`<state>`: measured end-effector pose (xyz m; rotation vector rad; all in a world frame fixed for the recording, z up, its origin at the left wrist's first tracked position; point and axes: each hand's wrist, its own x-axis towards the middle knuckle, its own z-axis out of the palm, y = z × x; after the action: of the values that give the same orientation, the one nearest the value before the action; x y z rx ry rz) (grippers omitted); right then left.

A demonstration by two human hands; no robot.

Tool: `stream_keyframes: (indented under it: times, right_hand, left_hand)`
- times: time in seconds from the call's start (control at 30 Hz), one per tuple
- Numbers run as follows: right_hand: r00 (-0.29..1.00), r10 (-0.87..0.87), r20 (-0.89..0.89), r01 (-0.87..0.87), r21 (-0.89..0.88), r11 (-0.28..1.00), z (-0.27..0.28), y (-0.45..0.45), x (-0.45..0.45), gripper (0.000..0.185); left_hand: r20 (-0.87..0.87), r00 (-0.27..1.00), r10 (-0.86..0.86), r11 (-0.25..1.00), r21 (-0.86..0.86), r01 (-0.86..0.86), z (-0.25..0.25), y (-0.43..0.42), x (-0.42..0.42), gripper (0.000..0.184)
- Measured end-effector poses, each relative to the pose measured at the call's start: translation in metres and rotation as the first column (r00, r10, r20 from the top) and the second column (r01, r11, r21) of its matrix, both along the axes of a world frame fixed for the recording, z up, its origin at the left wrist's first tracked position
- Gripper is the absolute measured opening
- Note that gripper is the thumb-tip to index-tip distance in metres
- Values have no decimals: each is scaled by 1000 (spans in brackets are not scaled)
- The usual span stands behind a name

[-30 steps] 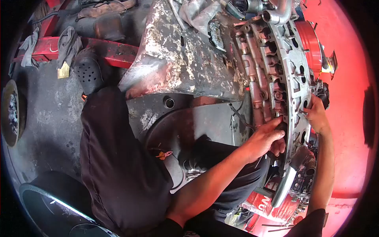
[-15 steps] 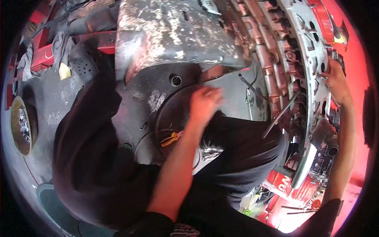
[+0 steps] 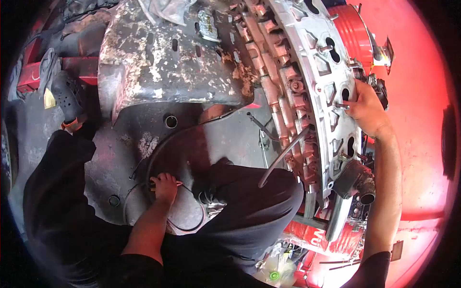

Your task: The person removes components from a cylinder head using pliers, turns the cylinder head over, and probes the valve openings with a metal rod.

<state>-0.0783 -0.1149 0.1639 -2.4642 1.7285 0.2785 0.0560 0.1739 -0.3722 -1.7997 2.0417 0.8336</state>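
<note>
My left hand (image 3: 165,188) is low over the floor beside a round tray, its fingers closed around pliers (image 3: 152,185); only small yellow-orange and reddish bits of them show. At the right, my right hand (image 3: 369,111) grips the flat outer face of a long metal cylinder head (image 3: 314,79), thumb and fingers beside a protruding stud (image 3: 342,106). The cylinder head stands on edge, its cast side with valleys and bores facing left. From that side a thin bent hose or rod (image 3: 283,156) sticks out above my knee.
A worn, paint-flaked metal cover (image 3: 163,62) lies at the upper left. Near it are a red beam (image 3: 79,69) and a dark perforated shoe (image 3: 67,96). A short round tube (image 3: 170,121) sits on the floor. A red drum (image 3: 353,36) stands behind the cylinder head.
My left hand has left the cylinder head, moved down and left, and taken hold of the pliers. The thin hose or rod now sticks out from the head. My right hand stays on the head.
</note>
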Motion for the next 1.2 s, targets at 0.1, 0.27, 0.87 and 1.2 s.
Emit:
stream_keyframes:
  times: [0.1, 0.27, 0.87, 1.2]
  right_hand:
    - [996, -91, 19, 89, 71, 994, 0, 5, 7, 41]
    - [983, -183, 27, 180, 86, 980, -1, 3, -2, 51]
    - [968, -232, 93, 226, 64, 972, 1, 2, -1, 40]
    - [972, -227, 57, 225, 50, 973, 0, 2, -1, 37]
  left_hand:
    - [-184, 944, 274, 960, 104, -258, -8, -8, -2, 41]
    - [-596, 435, 675, 721, 408, -559, 104, -75, 12, 44]
    - [-989, 11, -148, 811, -127, -571, 325, -146, 77, 10]
    - [-973, 220, -72, 689, -208, -695, 346, -135, 55, 13]
